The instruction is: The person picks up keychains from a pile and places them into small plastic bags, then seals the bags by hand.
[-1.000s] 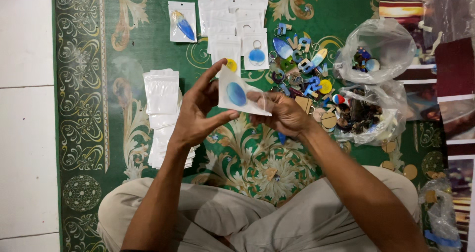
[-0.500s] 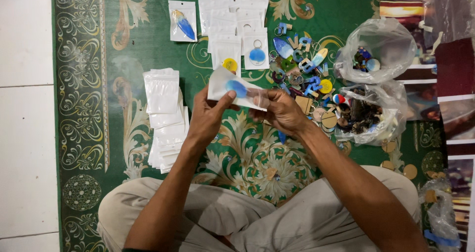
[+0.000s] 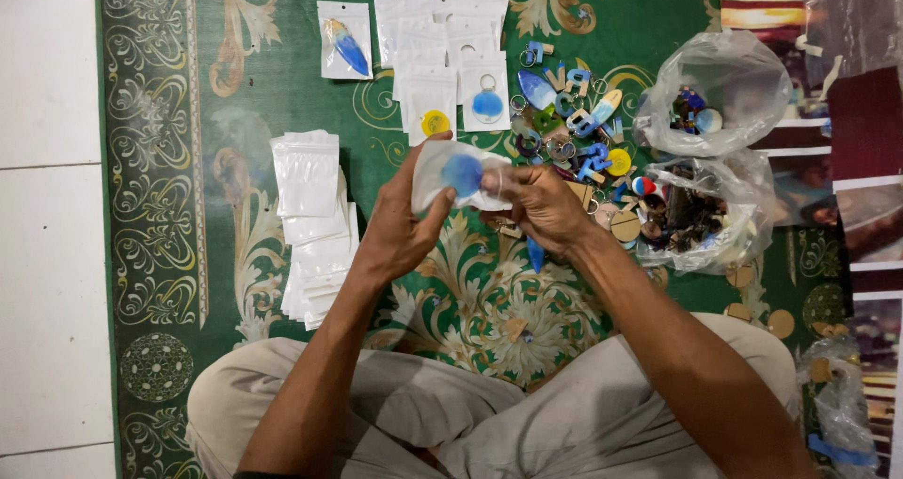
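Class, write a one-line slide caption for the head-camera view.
Seated on a green patterned rug, both hands, left and right, hold a small clear pouch with a blue charm inside.

Both hands held a small pouch over the green rug.

The left hand and right hand gripped the pouch; empty pouches lay at nine o'clock, keychains at two.

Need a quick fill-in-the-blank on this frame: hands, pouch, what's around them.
1. Both hands, left hand and right hand, hold a small clear plastic pouch with a round ____ disc inside.
2. The stack of empty white pouches lies on the person's ____ side.
3. The patterned carpet is mainly ____.

Missing words: blue; left; green
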